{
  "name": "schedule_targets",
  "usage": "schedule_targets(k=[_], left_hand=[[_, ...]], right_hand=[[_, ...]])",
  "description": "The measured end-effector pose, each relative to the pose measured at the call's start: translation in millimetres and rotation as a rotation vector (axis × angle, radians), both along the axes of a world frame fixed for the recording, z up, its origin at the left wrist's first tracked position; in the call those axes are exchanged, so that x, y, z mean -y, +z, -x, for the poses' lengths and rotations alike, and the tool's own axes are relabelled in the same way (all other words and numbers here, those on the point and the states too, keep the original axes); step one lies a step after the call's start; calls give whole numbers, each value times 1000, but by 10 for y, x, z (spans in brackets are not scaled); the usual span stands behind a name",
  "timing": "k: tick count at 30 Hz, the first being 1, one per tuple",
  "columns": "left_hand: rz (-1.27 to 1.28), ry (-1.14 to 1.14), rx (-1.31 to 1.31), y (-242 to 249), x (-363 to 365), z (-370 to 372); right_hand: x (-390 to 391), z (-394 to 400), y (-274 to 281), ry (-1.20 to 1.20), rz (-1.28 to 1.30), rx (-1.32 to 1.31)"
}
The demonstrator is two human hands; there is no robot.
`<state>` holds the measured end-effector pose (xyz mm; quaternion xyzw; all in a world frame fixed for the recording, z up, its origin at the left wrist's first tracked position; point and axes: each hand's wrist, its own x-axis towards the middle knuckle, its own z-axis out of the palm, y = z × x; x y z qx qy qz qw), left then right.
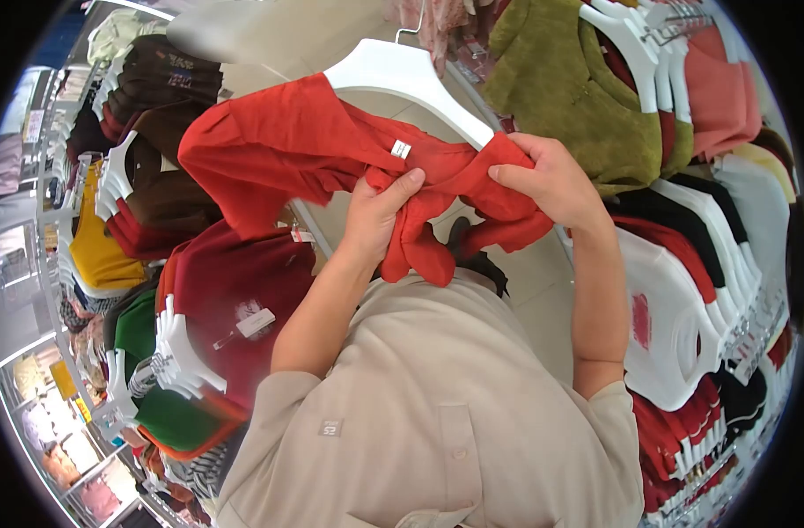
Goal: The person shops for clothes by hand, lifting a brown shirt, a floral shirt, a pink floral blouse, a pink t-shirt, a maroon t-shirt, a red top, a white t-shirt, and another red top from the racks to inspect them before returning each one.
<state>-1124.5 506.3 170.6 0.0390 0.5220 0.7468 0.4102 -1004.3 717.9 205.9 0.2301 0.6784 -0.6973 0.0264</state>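
Observation:
A red garment (279, 145) hangs in front of me on a white hanger (406, 75), whose metal hook points away from me. My left hand (382, 207) is closed on the red cloth near the middle, thumb on top, below a small white label (401, 149). With my right hand (547, 180) I pinch the same garment close to the hanger's right end. Folds of red cloth hang down between and below both hands. The fingertips under the cloth are hidden.
Racks flank me. At left hang dark red tops (234, 299), a green one (142, 352) and a yellow one (102, 242). At right are an olive top (578, 97) and a white top (653, 308). The tiled floor (543, 308) shows between them.

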Motion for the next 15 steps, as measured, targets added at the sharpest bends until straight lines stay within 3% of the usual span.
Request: schedule_targets(k=[5,8,11,15], left_hand=[[-69,-24,48,-7,177,5],[-217,-67,125,-22,368,-42],[-107,-51,99,4,532,-100],[6,-54,83,-91,757,-270]], right_hand=[[365,-88,8,-18,-65,-11],[765,-184,27,-25,-332,-89],[1165,-317,-203,-18,-621,-257],[1664,-526,-409,-73,-853,-225]])
